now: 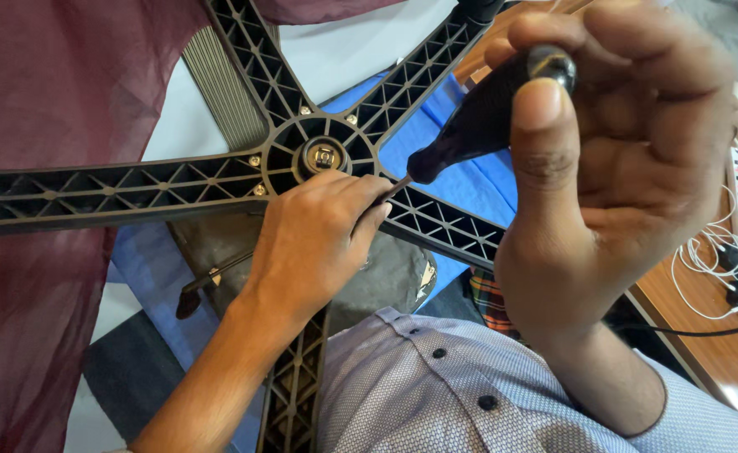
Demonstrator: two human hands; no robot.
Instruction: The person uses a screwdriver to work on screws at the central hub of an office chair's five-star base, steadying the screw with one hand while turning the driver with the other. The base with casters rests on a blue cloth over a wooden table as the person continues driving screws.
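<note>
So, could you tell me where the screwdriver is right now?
In the head view the screwdriver sits right of centre, gripped by the right hand; its tip meets the left hand beside the black chair base hub.

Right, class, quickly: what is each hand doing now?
Left hand: closed, steadying the thin metal screwdriver shaft against the black plastic star-shaped chair base.
Right hand: closed around the black screwdriver handle.

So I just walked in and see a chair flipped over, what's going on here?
A person is working on the underside of a black five-spoke chair base. The right hand grips a screwdriver by its black handle, the shaft angled down toward the hub. The left hand rests on the base beside the hub, fingers pinched around the tip. Brass screws sit around the hub.
</note>
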